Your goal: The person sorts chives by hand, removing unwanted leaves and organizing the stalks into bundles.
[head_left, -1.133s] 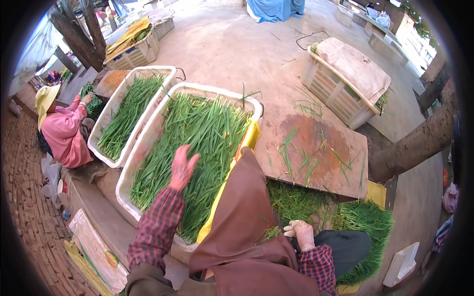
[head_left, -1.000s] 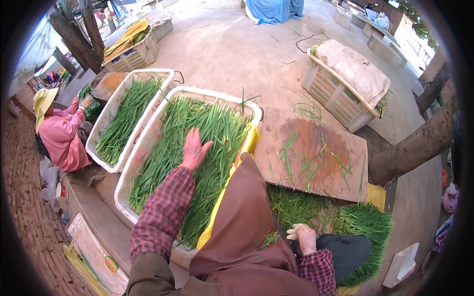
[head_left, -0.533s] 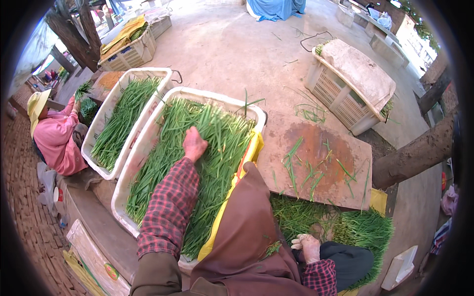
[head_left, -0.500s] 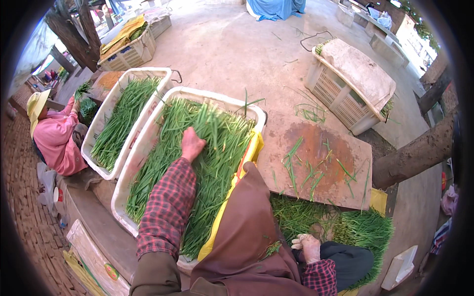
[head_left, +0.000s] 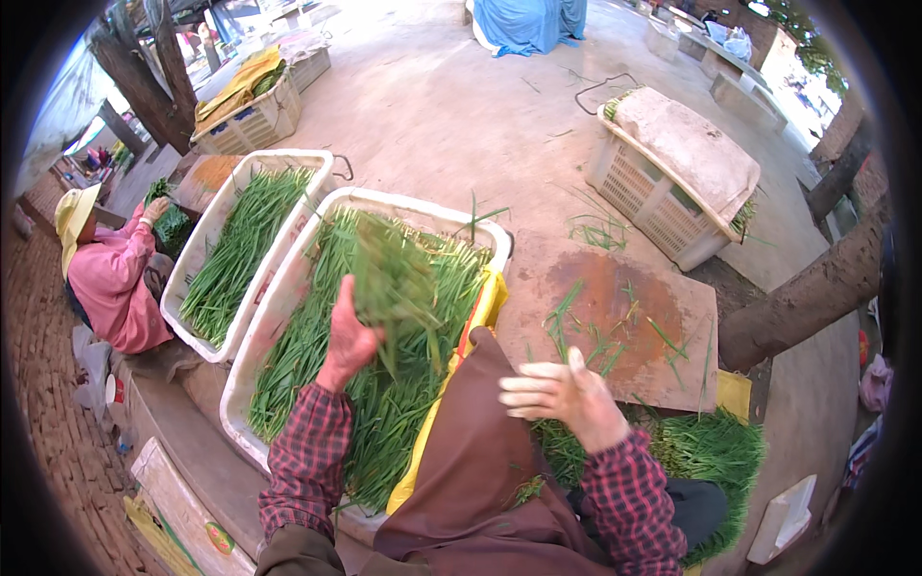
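Note:
My left hand (head_left: 348, 338) is over the large white crate (head_left: 233, 379), its fingers stretched up and its thumb apart. Right beside its palm is a bunch of chives (head_left: 392, 274), smeared by motion and seemingly loose in the air; whether the hand touches it is hard to see. More chives (head_left: 288, 370), long and green with pale stem ends, fill the crate. To the right my right hand (head_left: 567, 394) is raised above my brown apron (head_left: 471, 451), open and holding nothing, with a pale covering on its fingers.
Loose leaves lie on a stained board (head_left: 615, 317) to the right. Below it is a pile of chives (head_left: 711, 456). At left stands a second chive crate (head_left: 317, 165), near a person in pink (head_left: 115, 288). A covered crate (head_left: 663, 182) and a trunk (head_left: 807, 307) are farther right.
My left hand has gone from a closed grip on the bunch to stretched fingers, slightly lower and left. My right hand has risen from beside my knee and spread its fingers.

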Demonstrator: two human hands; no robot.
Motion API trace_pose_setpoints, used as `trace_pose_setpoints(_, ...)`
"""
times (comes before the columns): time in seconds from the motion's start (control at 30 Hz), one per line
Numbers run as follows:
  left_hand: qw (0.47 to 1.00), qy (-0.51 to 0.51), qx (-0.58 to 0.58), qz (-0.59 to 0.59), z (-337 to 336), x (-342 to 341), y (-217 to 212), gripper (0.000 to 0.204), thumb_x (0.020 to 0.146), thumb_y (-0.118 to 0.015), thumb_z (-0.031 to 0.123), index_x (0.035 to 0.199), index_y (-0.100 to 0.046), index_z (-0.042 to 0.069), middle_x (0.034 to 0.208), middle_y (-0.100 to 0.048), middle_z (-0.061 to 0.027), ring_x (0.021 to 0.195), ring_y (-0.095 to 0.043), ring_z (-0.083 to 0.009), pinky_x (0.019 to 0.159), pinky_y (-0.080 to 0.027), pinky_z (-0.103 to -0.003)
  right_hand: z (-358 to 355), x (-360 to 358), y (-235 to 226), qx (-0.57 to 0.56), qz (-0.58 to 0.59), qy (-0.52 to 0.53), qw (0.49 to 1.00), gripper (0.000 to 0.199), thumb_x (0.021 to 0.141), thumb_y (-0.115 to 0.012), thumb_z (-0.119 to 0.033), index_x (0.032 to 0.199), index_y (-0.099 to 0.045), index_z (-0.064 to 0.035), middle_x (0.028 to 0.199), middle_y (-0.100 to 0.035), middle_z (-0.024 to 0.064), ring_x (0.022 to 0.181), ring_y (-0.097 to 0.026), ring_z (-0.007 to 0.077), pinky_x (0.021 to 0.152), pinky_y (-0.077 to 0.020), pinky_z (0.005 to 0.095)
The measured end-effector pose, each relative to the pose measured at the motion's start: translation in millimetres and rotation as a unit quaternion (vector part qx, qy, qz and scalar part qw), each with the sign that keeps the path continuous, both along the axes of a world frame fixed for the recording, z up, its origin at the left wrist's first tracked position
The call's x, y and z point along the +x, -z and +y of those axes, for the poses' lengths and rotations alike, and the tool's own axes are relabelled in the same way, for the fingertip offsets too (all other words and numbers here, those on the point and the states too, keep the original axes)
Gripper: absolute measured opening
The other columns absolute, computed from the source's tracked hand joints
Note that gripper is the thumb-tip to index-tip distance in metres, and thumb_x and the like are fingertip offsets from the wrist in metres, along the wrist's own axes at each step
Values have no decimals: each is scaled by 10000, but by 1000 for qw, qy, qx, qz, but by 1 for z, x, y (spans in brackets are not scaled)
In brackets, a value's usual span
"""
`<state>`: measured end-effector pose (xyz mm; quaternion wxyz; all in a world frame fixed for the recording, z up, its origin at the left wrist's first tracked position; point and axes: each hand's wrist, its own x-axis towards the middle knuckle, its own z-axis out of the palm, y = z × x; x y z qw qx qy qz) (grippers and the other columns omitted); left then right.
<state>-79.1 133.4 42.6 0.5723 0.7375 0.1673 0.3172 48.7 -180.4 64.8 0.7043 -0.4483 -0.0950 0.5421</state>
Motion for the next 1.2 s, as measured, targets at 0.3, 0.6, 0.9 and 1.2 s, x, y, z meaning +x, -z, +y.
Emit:
trace_pose_setpoints(0.3, 747, 121, 637, -145, -109, 76, -34, 214, 787, -645, 139, 971, -565, 64, 1178, -670, -145, 1026, -644, -277, 825, -495, -390, -32, 20, 17, 195, 232, -86, 949, 941, 909, -451, -725, 1599, -198, -137, 1581, -336, 209, 1399, -334, 551, 1095, -337, 699)
trace_pose_setpoints(0.6, 719, 232, 638, -145, -209, 139, 7, 362, 871, -600, 133, 1219, -528, 64, 1466, -485, -238, 1357, -488, -365, 1109, -376, -533, -126, -4, 42, 61, 11, 188, 980, 526, 934, -651, -378, 1245, -611, 44, 1124, -709, 190, 931, -726, 239, 848, -588, 342)
trace_pose_setpoints(0.9, 821, 230, -418, 312, -253, 82, 84, 809, 886, -743, 242, 1499, -281, -12, 1437, -445, -286, 1309, -486, -418, 1066, -426, -547, -143, 38, 158, -57, 14, 324, 944, 243, 906, -690, -169, 1014, -713, 47, 880, -739, 119, 730, -711, 194, 657, -567, 315)
trace_pose_setpoints(1.2, 753, 272, -509, 316, -281, 83, 145, 429, 879, -779, 195, 1257, -605, 91, 1156, -695, -52, 1040, -669, -212, 914, -508, -452, -142, -2, 180, -272, -180, 366, 872, 434, 870, -756, -231, 1158, -643, 73, 996, -735, 155, 877, -687, 233, 822, -522, 336)
